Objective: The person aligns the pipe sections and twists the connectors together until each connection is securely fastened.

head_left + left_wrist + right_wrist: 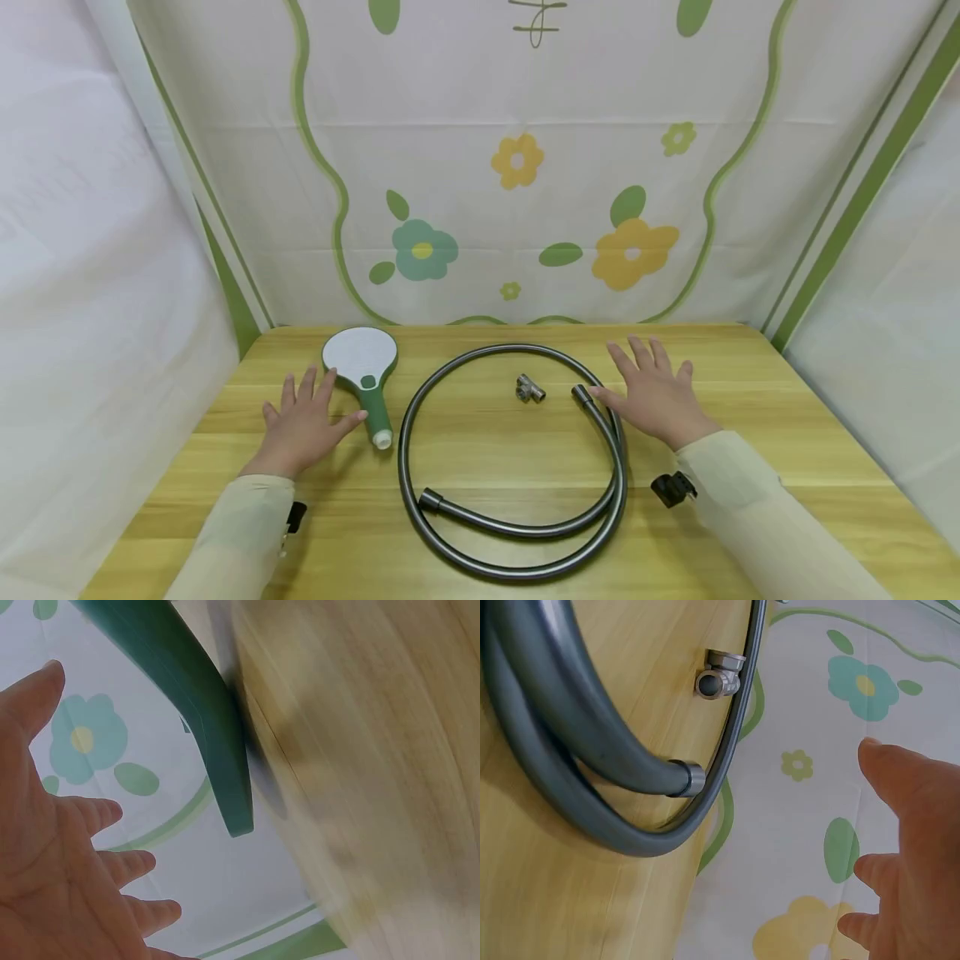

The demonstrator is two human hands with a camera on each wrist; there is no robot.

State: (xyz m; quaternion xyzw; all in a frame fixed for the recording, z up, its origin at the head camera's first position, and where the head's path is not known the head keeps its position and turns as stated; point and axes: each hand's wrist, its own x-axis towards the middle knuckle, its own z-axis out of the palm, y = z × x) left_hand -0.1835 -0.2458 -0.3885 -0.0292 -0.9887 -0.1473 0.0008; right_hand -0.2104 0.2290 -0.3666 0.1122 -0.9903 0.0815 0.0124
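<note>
A green handheld shower head (377, 414) with a pale round face lies at the table's back left. Beside its handle my left hand (300, 431) hovers with fingers spread, holding nothing. In the left wrist view the shower head (176, 682) is seen edge-on, apart from the palm (60, 877). A dark grey shower hose (406, 450) lies coiled in the middle, both end fittings showing. Inside the coil sits a small metal tee fitting (529, 389). My right hand (660, 398), fingers spread and holding nothing, is just right of the hose's upper end; the right wrist view shows a gap to the hose (622, 742).
The wooden table (780, 467) has a flower-printed white cloth (465, 192) hanging behind its back edge. White cloth walls stand at the left (97, 292) and right (892, 333). Black wrist straps (672, 489) sit at the sleeves.
</note>
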